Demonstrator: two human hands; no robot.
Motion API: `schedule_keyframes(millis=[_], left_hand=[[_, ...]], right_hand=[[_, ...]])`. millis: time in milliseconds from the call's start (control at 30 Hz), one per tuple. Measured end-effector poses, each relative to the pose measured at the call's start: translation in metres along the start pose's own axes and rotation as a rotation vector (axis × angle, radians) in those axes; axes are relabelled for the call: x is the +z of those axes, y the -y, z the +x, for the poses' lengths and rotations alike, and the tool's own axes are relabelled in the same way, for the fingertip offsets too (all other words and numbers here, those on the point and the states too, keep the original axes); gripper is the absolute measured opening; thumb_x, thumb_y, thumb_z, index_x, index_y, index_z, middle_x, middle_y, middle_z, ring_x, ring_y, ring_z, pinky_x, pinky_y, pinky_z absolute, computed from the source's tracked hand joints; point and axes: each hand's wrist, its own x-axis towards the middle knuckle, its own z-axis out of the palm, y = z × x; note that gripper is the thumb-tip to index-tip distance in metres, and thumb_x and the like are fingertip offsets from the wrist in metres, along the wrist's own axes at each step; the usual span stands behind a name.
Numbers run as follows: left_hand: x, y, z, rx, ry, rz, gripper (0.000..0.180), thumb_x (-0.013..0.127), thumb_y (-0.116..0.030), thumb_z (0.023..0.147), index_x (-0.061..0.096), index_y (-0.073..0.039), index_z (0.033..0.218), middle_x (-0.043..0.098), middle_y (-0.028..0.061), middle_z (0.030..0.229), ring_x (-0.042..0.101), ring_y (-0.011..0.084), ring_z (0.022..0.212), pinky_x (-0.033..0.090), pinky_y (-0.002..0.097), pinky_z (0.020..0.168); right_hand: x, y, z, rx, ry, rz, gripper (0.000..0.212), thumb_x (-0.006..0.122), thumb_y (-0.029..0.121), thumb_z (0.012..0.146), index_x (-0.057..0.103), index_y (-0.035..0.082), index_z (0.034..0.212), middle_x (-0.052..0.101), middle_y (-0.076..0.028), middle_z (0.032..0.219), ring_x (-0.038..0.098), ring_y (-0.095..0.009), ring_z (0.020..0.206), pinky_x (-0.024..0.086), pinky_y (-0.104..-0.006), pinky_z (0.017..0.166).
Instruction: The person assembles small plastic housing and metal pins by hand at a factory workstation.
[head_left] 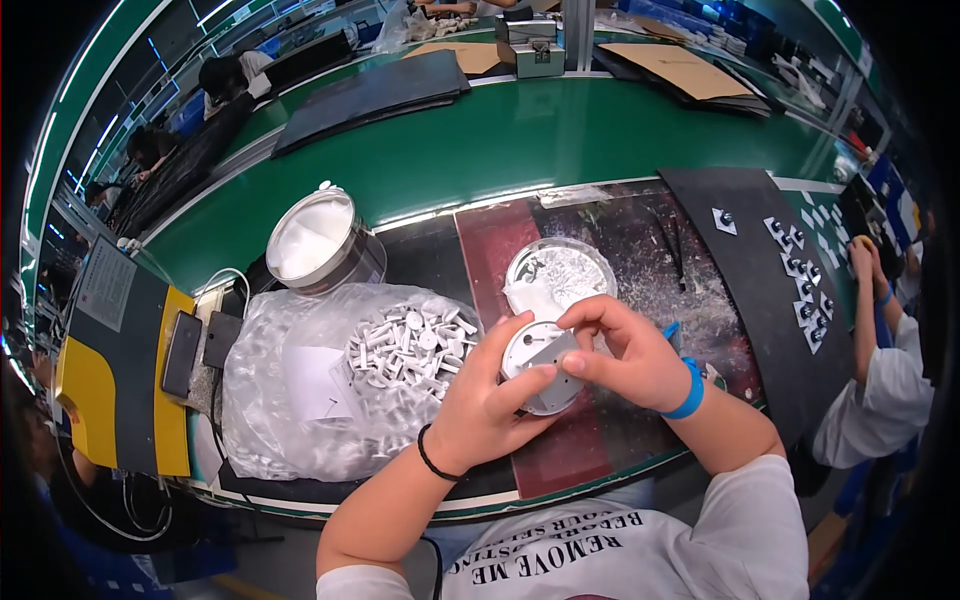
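Note:
Both hands hold a round white disc-shaped part [524, 352] with holes in it and a flat grey rectangular plate [548, 378] across its face. My left hand [490, 385] is wrapped around its left side, thumb on the plate. From the right, my right hand [630, 360] pinches the part, with its thumb against the plate. Just beyond them is a clear round dish [607, 268] smeared with white material. To the left of my hands, an open clear plastic bag [270, 400] holds many small white flat-headed pegs [410, 345].
A tub [350, 262] with a white top stands behind the bag. On the left are a yellow-and-grey case [120, 380] and a dark phone-like device [181, 355]. A black mat [725, 270] at right carries several small white pieces; another person's hands [868, 262] are beyond it.

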Motion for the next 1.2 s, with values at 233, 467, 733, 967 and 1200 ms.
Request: schedule_keyframes(millis=[233, 467, 733, 967, 1200], left_hand=[[-0.004, 0.002, 0.0, 0.066, 0.003, 0.06, 0.083, 0.085, -0.02, 0.054, 0.037, -0.025, 0.122, 0.047, 0.0214, 0.119, 0.052, 0.0362, 0.107, 0.034, 0.0528, 0.095], [-0.007, 0.0, 0.002, 0.088, 0.026, 0.117, 0.086, 0.085, -0.023, 0.052, 0.037, -0.025, 0.124, 0.053, 0.0159, 0.114, 0.053, 0.0336, 0.107, 0.03, 0.0553, 0.098], [-0.011, -0.001, 0.001, 0.087, 0.044, 0.096, 0.084, 0.083, -0.02, 0.048, 0.04, -0.023, 0.12, 0.049, 0.0249, 0.116, 0.054, 0.0367, 0.101, 0.038, 0.055, 0.091], [-0.01, 0.0, 0.003, 0.086, 0.051, 0.085, 0.087, 0.084, -0.017, 0.046, 0.039, -0.022, 0.12, 0.051, 0.0223, 0.113, 0.054, 0.0352, 0.104, 0.038, 0.0538, 0.092], [-0.01, 0.0, 0.003, 0.078, 0.055, 0.073, 0.088, 0.084, -0.018, 0.046, 0.038, -0.022, 0.121, 0.052, 0.0218, 0.113, 0.055, 0.0351, 0.103, 0.039, 0.0534, 0.092]], right_hand=[[0.009, -0.001, -0.001, -0.037, 0.023, -0.067, 0.046, 0.056, 0.025, 0.088, 0.04, 0.0, 0.123, 0.05, -0.007, 0.104, 0.048, -0.013, 0.095, 0.042, -0.0265, 0.081], [0.012, -0.006, -0.004, 0.006, 0.07, 0.096, 0.045, 0.049, 0.027, 0.091, 0.038, -0.001, 0.125, 0.052, -0.01, 0.109, 0.051, -0.014, 0.097, 0.042, -0.0274, 0.083], [0.014, -0.001, -0.005, -0.038, 0.061, 0.014, 0.043, 0.047, 0.027, 0.092, 0.04, -0.002, 0.122, 0.054, -0.011, 0.107, 0.052, -0.014, 0.096, 0.042, -0.0278, 0.083], [0.015, -0.006, -0.006, -0.062, 0.065, 0.044, 0.043, 0.048, 0.025, 0.091, 0.038, -0.002, 0.123, 0.052, -0.011, 0.109, 0.05, -0.014, 0.099, 0.041, -0.0282, 0.084], [0.016, -0.009, -0.005, -0.017, 0.075, 0.135, 0.043, 0.049, 0.024, 0.091, 0.037, -0.002, 0.123, 0.051, -0.01, 0.109, 0.049, -0.014, 0.099, 0.041, -0.0282, 0.084]])
